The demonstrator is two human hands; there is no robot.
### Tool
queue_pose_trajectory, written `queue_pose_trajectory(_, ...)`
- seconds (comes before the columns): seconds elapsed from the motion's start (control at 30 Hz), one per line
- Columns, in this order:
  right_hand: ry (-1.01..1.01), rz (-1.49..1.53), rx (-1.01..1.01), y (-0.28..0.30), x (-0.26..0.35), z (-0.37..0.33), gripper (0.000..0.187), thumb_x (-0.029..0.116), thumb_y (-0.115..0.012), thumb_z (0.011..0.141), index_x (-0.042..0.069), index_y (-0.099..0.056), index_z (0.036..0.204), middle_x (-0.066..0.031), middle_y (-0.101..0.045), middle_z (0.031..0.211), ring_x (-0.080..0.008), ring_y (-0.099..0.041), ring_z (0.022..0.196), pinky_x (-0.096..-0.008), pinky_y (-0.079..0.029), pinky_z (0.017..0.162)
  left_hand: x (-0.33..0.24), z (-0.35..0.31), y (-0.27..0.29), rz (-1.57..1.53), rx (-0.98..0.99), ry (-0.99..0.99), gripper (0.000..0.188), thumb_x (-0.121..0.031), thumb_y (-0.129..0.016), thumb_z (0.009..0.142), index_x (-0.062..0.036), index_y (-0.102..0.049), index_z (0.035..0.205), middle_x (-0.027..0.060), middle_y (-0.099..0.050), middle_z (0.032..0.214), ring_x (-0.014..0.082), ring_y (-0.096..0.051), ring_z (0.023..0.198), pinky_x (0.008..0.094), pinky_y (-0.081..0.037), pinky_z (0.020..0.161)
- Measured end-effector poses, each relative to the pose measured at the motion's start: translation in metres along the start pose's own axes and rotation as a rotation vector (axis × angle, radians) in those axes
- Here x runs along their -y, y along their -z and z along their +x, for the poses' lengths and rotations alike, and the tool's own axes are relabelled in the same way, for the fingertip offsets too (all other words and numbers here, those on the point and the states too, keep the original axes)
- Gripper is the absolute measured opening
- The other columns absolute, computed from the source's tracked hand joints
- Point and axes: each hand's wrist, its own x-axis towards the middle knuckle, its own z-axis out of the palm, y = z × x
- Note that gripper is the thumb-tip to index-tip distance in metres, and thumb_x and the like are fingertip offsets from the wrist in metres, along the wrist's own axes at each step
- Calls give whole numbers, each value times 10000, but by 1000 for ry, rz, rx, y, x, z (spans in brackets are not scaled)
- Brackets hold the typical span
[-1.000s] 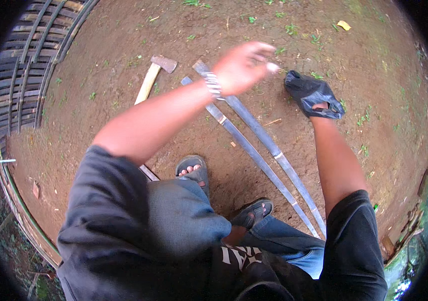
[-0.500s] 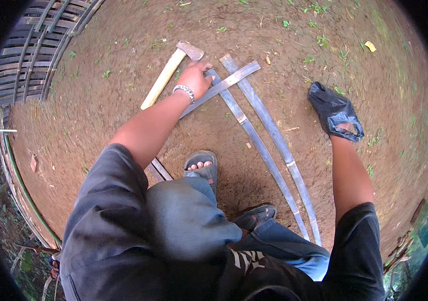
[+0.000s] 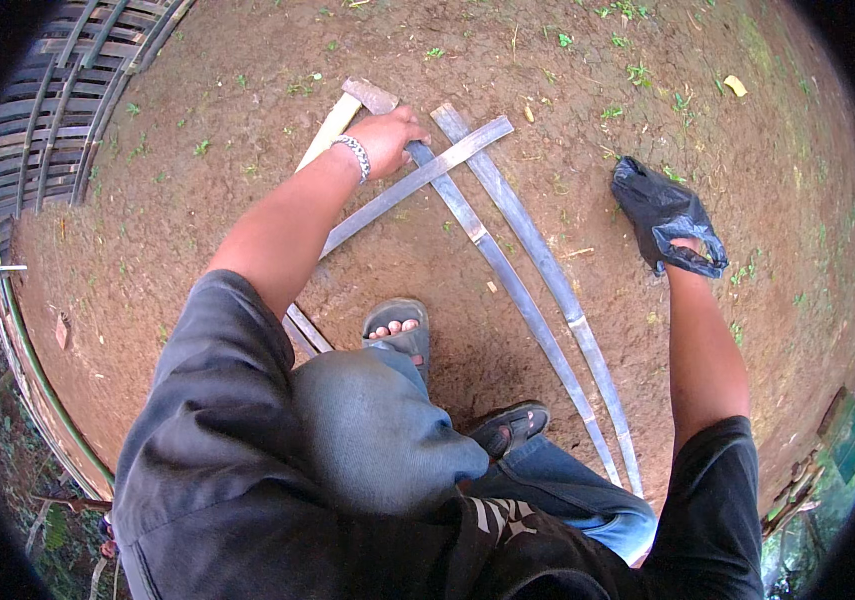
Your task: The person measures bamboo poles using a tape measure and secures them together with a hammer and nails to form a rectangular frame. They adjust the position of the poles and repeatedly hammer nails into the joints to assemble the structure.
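Observation:
My left hand (image 3: 387, 143), with a chain bracelet at the wrist, reaches down to the ground with bent fingers. Its fingertips close over the far end of a long grey bamboo strip (image 3: 507, 270). Another long bamboo strip (image 3: 537, 265) lies just right of it, and a shorter bamboo strip (image 3: 397, 192) crosses both. Right beside my left hand lies a hammer with a pale wooden handle (image 3: 332, 130) and a rusty head (image 3: 369, 96). A black plastic bag (image 3: 662, 212) covers my right hand (image 3: 685, 246); only a little skin shows, its fingers hidden.
A woven bamboo lattice (image 3: 52, 110) stands at the far left. More narrow strips (image 3: 305, 328) lie under my left arm, near my sandalled foot (image 3: 397, 328). Small weeds and a yellow leaf (image 3: 735, 86) dot the brown earth.
My left hand has shifted slightly farther away and toward the hammer, uncovering more of the crossing strip. The bagged right hand stays in nearly the same place.

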Motion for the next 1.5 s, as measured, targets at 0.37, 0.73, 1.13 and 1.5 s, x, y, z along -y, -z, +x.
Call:
queue_pose_trajectory(0.37, -356, 295, -394, -4, 5, -128, 190, 20, -594, 862, 16, -637, 1048, -227, -637, 1054, -419, -604, 1010, -439, -480, 899, 12, 16, 8, 136, 46, -146, 368, -65, -749, 753, -82, -656, 1109, 127, -603, 1124, 337, -614, 1073, 434, -510, 922)
queue_pose_trajectory(0.73, -80, 363, -41, -96, 152, -212, 89, 136, -679, 810, 78, -642, 867, -114, -624, 1055, -339, -619, 946, -450, -541, 769, 5, 25, 17, 205, 95, -199, 367, -7, -711, 733, -68, -634, 1087, 148, -594, 1120, 357, -610, 1075, 442, -511, 917)
queue_pose_trajectory(1.13, -146, 275, 208, -109, 170, -203, 148, 204, -691, 795, 122, -645, 909, -96, -586, 1100, -327, -630, 949, -459, -563, 730, 9, 26, 12, 165, 95, -172, 384, -6, -728, 734, -63, -631, 1101, 157, -592, 1103, 358, -603, 1080, 439, -504, 918)
queue_pose_trajectory(1.5, -199, 321, 76, -110, 173, -196, 84, 155, -670, 770, 88, -656, 817, -107, -603, 998, -338, -632, 891, -468, -560, 712, 16, 12, -6, -181, -191, 8, 377, 40, -708, 731, -27, -601, 1086, 147, -636, 1041, 292, -644, 988, 392, -531, 880)
